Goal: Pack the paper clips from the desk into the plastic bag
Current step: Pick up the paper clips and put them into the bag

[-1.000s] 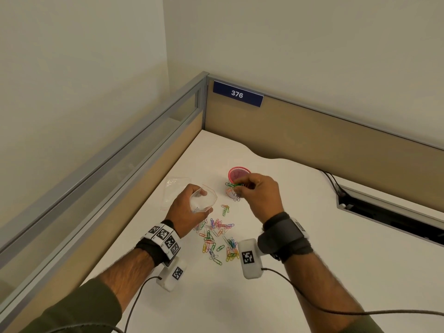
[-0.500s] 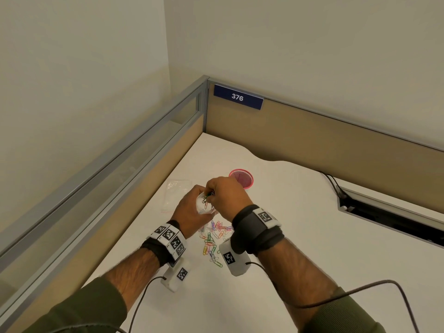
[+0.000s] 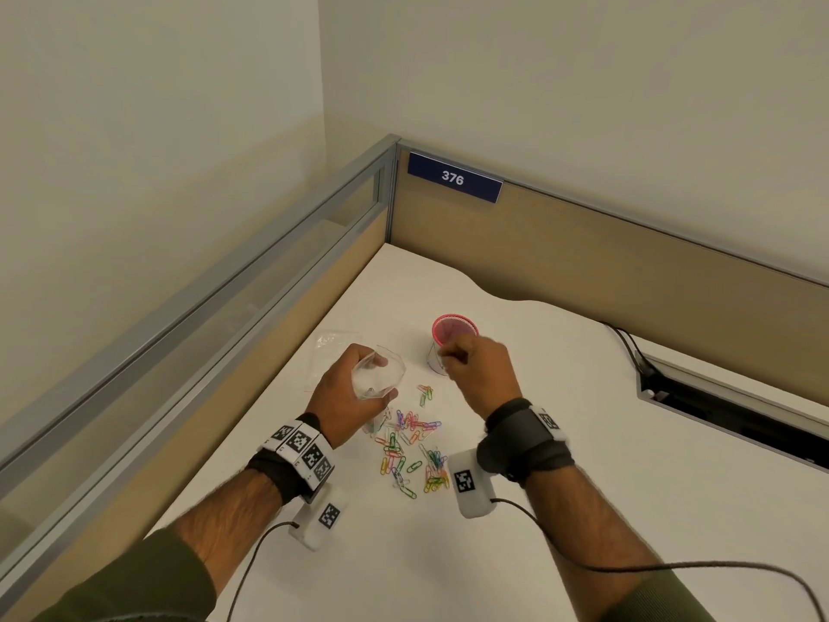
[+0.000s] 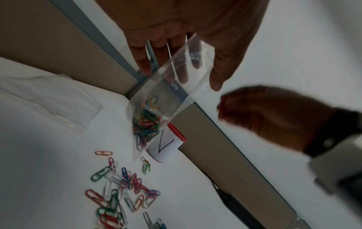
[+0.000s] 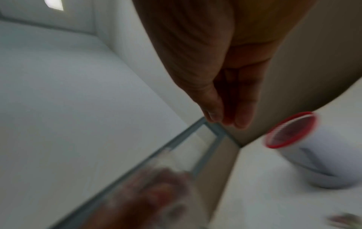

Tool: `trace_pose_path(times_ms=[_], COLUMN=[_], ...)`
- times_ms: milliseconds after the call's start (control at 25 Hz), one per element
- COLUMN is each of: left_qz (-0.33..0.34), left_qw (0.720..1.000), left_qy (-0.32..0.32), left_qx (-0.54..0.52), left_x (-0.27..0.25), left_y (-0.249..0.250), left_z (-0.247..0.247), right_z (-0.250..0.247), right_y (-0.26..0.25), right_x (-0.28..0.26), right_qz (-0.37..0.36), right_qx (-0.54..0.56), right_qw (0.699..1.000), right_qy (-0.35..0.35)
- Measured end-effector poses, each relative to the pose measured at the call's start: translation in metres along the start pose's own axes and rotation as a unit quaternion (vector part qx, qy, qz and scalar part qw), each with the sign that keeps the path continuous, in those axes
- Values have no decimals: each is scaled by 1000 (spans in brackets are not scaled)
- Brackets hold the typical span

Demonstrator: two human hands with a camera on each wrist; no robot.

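My left hand (image 3: 343,395) grips a small clear plastic bag (image 3: 379,379) above the desk, mouth held wide and facing up. In the left wrist view the bag (image 4: 176,86) hangs from my fingers with several coloured clips (image 4: 146,122) bunched at its bottom. Loose coloured paper clips (image 3: 408,446) lie scattered on the white desk between my wrists, and a small clump (image 3: 425,394) sits apart, nearer the cup. My right hand (image 3: 466,365) hovers right of the bag beside the cup; its fingers (image 5: 240,108) hang together and I see nothing in them.
A white cup with a red rim (image 3: 453,334) stands just beyond my right hand. Another clear bag (image 3: 332,343) lies flat at the left, near the partition. A cable slot (image 3: 717,410) with a black cord runs along the right side.
My right hand carried clips from beside the cup to the bag's mouth, then swung back right to the cup without them. The left hand has kept the bag in place.
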State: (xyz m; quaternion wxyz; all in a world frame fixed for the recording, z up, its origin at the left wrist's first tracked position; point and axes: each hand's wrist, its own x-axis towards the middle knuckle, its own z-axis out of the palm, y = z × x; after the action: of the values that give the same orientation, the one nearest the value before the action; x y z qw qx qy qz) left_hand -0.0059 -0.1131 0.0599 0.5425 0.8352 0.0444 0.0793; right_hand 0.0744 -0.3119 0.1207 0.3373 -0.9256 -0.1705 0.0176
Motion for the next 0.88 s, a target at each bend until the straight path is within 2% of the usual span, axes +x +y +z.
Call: trace_pose_path(times_ms=[120,240,440,600,680,760,880], left_qz=[-2,-6,-19,-22,-26,-30,-35], left_qw=[1000,999,998,997,997,997,996], left_qy=[15,35,65,78,77,77,82], left_qx=[-5,-6,-8,-2,5,8,8], left_x=[-5,-8,-6,-3,-2,0,2], left_y=[-10,-18,-24,-28,-31,-35,-36], left_z=[-13,-27,-43,-49,-52,-54,-54], right_z=[27,57,98,104,94,90,104], right_y=[64,94,89,83,87,91,80], right_x=[-7,-17,-30,-46,-57,-70,-77], right_qz=[111,157,110,65,78,123,161], right_qx=[-131,-173,-239,-192,-173,-179,-162], right_qw=[979,951,943,949,953,948,950], right_qy=[-109,-203,-202,-242,-236,-231,-214])
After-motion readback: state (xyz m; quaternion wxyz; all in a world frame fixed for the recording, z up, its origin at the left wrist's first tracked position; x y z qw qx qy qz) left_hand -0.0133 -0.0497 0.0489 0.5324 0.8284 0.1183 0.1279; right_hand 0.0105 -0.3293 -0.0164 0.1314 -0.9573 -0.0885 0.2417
